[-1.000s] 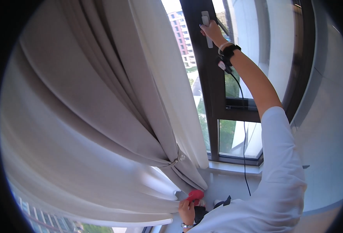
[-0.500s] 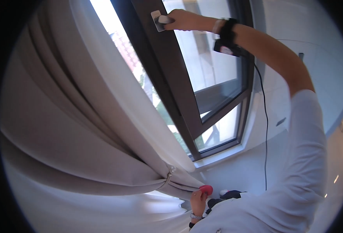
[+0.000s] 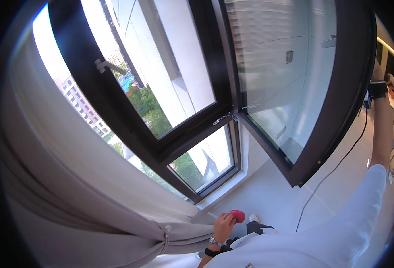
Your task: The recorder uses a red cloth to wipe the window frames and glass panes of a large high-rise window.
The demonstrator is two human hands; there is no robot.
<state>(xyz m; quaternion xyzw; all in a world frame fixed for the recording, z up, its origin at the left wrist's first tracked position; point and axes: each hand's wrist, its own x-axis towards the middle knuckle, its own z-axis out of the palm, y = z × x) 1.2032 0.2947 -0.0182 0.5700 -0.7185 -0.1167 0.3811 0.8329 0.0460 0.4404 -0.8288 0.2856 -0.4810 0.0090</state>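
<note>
The dark-framed window sash [image 3: 290,167] stands swung inward to the right, its glass facing me. At its far right edge is my right hand [image 3: 377,73], mostly behind the frame with the fingers hidden. The handle on this sash cannot be clearly made out. Low in the middle, my left hand [image 3: 224,224] is closed on a red rounded object [image 3: 237,216], whose kind I cannot tell. To the left of that hand, the beige curtain [image 3: 72,178] is gathered by a tieback [image 3: 166,232].
A fixed outer frame [image 3: 161,156] with a small handle [image 3: 110,67] surrounds the opening; buildings and trees show beyond. A black cable [image 3: 324,178] hangs from my right wrist. The white sill [image 3: 223,187] runs below. At the far right a person [image 3: 391,82] is partly visible.
The sash has swung inward, from nearly closed to wide open on the right. My right hand has travelled with it to the far right. My left hand still holds the red object.
</note>
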